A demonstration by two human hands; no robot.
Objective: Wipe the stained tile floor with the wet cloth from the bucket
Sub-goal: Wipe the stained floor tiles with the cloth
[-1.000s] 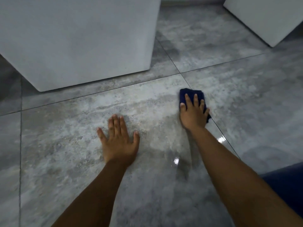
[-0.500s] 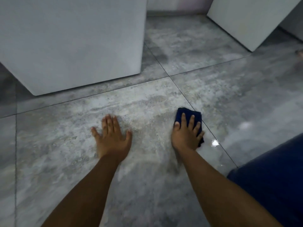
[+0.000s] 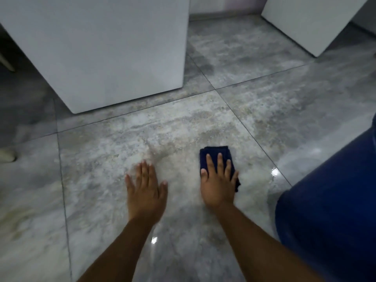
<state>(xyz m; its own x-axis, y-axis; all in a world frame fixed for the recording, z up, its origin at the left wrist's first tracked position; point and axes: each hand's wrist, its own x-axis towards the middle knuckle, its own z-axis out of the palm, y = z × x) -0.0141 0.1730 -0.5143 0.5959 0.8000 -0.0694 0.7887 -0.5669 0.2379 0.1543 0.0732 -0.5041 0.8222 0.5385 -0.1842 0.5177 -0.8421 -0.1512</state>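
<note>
A folded dark blue cloth (image 3: 216, 154) lies on the grey mottled tile floor (image 3: 183, 127). My right hand (image 3: 218, 181) presses flat on the cloth, fingers spread, covering its near half. About a hand's width to the left, my left hand (image 3: 145, 185) rests flat on the bare tile, palm down with fingers together. The tile around both hands shows pale, cloudy streaks and wet glints. No bucket is in view.
A large white cabinet (image 3: 105, 47) stands on the floor straight ahead, and another white block (image 3: 309, 19) sits at the far right. My blue-clad leg (image 3: 329, 200) fills the lower right. A pale furniture foot (image 3: 7, 154) shows at the left edge.
My right hand has dragged the cloth toward me and leftward, off the grout line and closer to my left hand. The left hand stays planted. My view has shifted back.
</note>
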